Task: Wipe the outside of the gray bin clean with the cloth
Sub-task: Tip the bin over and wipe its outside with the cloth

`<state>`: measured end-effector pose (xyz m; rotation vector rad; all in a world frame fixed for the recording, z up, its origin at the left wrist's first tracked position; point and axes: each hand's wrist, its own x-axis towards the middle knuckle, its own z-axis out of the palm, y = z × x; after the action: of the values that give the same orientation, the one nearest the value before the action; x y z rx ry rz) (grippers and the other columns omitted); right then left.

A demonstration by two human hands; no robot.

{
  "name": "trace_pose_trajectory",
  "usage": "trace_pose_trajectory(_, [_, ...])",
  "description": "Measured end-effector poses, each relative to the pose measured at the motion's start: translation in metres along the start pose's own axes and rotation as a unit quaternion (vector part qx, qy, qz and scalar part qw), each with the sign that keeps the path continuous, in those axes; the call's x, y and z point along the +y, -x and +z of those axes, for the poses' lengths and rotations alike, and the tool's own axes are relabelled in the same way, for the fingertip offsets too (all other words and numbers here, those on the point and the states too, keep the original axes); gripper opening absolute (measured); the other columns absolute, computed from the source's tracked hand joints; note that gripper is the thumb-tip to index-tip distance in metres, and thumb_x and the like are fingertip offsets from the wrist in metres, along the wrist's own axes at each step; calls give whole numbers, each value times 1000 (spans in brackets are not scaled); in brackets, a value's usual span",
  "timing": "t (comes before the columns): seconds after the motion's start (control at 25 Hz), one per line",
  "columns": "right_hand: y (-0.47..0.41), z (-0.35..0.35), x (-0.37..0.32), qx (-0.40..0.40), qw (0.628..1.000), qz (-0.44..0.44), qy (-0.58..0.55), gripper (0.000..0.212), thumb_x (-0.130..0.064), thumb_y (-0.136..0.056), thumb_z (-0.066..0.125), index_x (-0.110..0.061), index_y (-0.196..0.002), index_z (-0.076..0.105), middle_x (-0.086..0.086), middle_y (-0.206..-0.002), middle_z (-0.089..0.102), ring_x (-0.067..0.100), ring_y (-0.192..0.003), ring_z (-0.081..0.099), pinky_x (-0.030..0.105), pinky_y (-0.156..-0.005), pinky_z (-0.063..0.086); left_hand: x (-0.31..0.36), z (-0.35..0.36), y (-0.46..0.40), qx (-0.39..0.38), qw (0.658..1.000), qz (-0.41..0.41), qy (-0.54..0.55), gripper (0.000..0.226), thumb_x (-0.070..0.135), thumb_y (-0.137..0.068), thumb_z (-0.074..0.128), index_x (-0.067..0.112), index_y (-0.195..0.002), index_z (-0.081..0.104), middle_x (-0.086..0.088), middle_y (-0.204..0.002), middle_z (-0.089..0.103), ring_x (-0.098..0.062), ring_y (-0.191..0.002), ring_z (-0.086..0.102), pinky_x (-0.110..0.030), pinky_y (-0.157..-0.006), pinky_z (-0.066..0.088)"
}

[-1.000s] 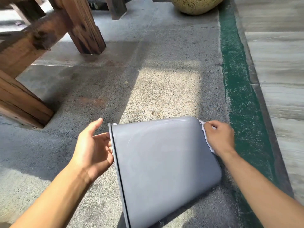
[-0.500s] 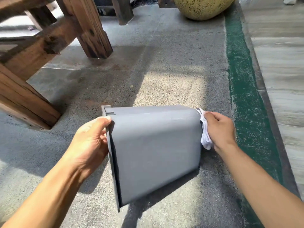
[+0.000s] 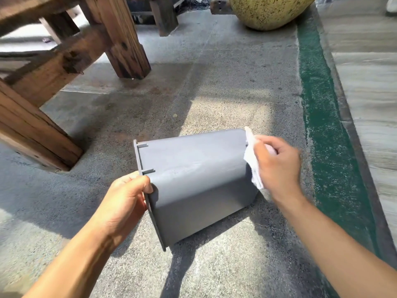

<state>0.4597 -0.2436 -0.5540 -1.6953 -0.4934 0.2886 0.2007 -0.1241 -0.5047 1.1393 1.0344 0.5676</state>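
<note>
The gray bin (image 3: pixel 193 179) lies on its side above the concrete floor, its open rim to the left and its base to the right. My left hand (image 3: pixel 126 198) grips the rim at the lower left, thumb on the outer wall. My right hand (image 3: pixel 277 166) presses a white cloth (image 3: pixel 251 158) against the bin's base end. Most of the cloth is hidden behind my fingers. The bin's inside faces away and cannot be seen.
Heavy wooden table legs (image 3: pixel 126 50) and beams (image 3: pixel 32 130) stand at the left and back. A large yellow speckled pot (image 3: pixel 270 11) sits at the top. A green painted strip (image 3: pixel 324 125) and a raised grey ledge (image 3: pixel 369 104) run along the right.
The bin has been rolled, so a different side faces up, and it sits lower and farther from me. My left hand closed on the rim. The right hand kept the cloth at the base.
</note>
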Motion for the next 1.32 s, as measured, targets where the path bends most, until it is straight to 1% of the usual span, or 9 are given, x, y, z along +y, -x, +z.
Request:
trace_pose_trajectory(0.16, [57, 51, -42, -168, 941, -289, 50, 13, -10, -87, 71, -12, -97, 79, 3, -101, 73, 17, -97, 68, 32, -92, 52, 2, 14, 2, -57, 998, 19, -5, 39, 1, -56, 53, -12, -93, 56, -28, -101, 55, -38, -88, 46, -45, -73, 40])
trace_pose_trajectory(0.32, [75, 74, -52, -206, 874, -403, 176, 19, -26, -94, 60, -17, -102, 75, 1, -106, 71, 28, -92, 59, 39, -84, 51, 3, 17, 8, -65, 996, 36, -52, 18, -2, -57, 51, -3, -72, 61, -18, -80, 55, -26, -77, 48, -37, -69, 41])
trace_pose_trajectory(0.56, [-11, 22, -2, -99, 890, -195, 400, 32, -35, -97, 49, -25, -117, 72, -1, -119, 70, 29, -101, 57, 40, -82, 53, -4, 4, 9, -16, 996, 17, -81, 16, 1, -48, 52, 8, -62, 56, -16, -73, 54, -26, -72, 45, -36, -63, 32])
trace_pose_trajectory(0.76, [-21, -29, 52, 9, 963, 110, 247, 29, -22, -96, 53, -5, -86, 74, 15, -80, 71, 28, -69, 57, 32, -55, 36, -8, -2, 2, 23, 997, 16, -72, 24, 2, -47, 50, 4, -71, 52, -14, -85, 46, -29, -83, 36, -37, -63, 25])
trace_pose_trajectory(0.88, [-13, -38, 53, 60, 969, 118, 210, 24, -21, -94, 57, -11, -96, 79, 4, -82, 72, 28, -75, 62, 29, -65, 40, -7, 1, 4, 31, 997, 12, -64, 21, 0, -48, 47, 4, -68, 51, -12, -81, 45, -27, -77, 37, -35, -60, 26])
trace_pose_trajectory(0.96, [-19, -33, 27, 96, 979, 69, 164, 24, -22, -93, 58, -15, -100, 79, 4, -91, 76, 22, -79, 66, 28, -68, 47, -5, 6, 8, 28, 997, 7, -65, 18, -1, -47, 46, 15, -55, 47, -11, -69, 41, -26, -69, 35, -32, -57, 26])
trace_pose_trajectory(1.08, [-13, -2, -30, 11, 987, -87, 132, 17, -22, -92, 62, -20, -99, 77, -2, -98, 73, 10, -79, 65, 23, -70, 54, 1, 13, 10, 12, 997, 4, -78, 18, 2, -46, 49, 18, -54, 46, -13, -73, 41, -29, -76, 32, -35, -60, 24])
trace_pose_trajectory(1.24, [18, 66, -62, -209, 902, -328, 189, 27, -33, -87, 59, -19, -103, 76, 2, -101, 65, 22, -94, 63, 36, -81, 54, 4, 21, 11, 6, 993, 9, -114, 18, 3, -47, 51, 18, -52, 44, -12, -73, 35, -30, -76, 24, -41, -64, 14])
trace_pose_trajectory(1.32, [17, 79, -50, -214, 877, -344, 258, 24, -33, -89, 58, -20, -103, 74, 3, -103, 60, 26, -96, 61, 40, -79, 55, 3, 19, 11, 15, 993, 11, -117, 18, 2, -47, 50, 19, -52, 44, -12, -73, 37, -29, -75, 26, -41, -63, 14])
